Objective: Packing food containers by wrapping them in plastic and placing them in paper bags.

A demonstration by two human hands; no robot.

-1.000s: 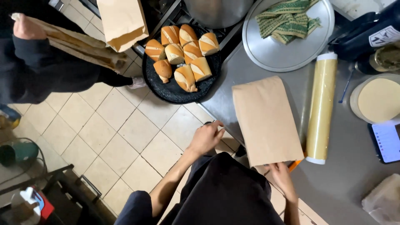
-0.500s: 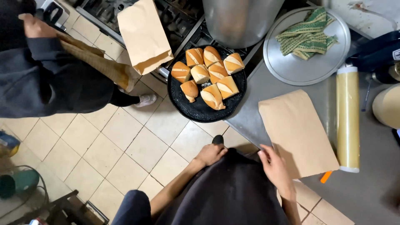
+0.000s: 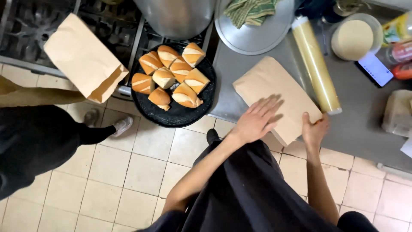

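**A:** What are the person's hands doing?

**B:** Both hands are on a flat brown paper bag that lies on a grey steel counter, near its front edge. The left hand rests palm down on the bag's near side, fingers spread apart and flat, gripping nothing. The right hand is at the bag's near right corner, which juts over the counter edge. Its thumb lies on top and its fingers curl beneath, so it pinches that corner.

**A:** What sits around the bag?

**B:** Just to its right, touching or almost touching, lies a long roll of clear wrap, set at a slant. Beyond the roll are a round tub with a pale lid and a phone with its screen lit. Behind the bag is a round metal tray holding a folded green cloth.

**A:** And to the left?

**B:** A dark round pan sits at the stove's edge, just beside the counter. It holds eight or so split bread rolls, golden and packed close together. Behind the pan stands a large metal pot.

**A:** Is anyone else there?

**B:** Yes. Another person in black clothing stands on the tiled floor at the left. A second brown paper bag, open at the mouth, is held up over the stove, well apart from the counter bag. The hand holding it is out of view.
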